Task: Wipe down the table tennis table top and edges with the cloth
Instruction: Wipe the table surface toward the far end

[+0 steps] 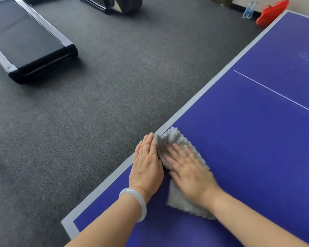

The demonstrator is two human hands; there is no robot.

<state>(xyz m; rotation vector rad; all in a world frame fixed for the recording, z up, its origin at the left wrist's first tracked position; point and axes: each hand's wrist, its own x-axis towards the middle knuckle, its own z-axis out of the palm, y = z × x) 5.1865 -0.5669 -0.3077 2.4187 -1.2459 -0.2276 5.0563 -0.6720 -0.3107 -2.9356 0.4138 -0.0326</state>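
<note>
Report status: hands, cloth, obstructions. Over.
Left hand flat at table edge, touching cloth. Right hand flat, pressing cloth. Red bag beyond far corner, off table.

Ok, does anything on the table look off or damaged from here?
Only a pale, chalky smudge on the blue table top, beyond the thin white line and far ahead of the cloth. Nothing looks spilled, damaged or askew.

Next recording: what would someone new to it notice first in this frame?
The blue table fills the right side; at its grey border the right hand presses flat on a grey cloth, the left hand flat beside it. A black treadmill lies on the floor, upper left.
</note>
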